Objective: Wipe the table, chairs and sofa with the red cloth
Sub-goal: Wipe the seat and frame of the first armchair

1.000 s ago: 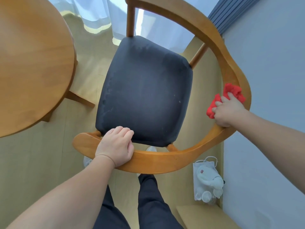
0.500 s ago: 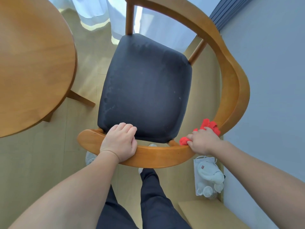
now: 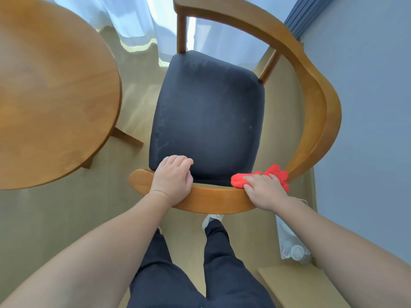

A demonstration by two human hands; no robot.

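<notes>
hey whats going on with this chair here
A person stands behind a wooden armchair with a dark padded seat. Their right hand holds a crumpled red cloth against the chair's curved wooden rail, near its right-hand bend. The left hand grips the same rail further left, fingers curled over its front edge. The round wooden table on the left is not being touched.
</notes>
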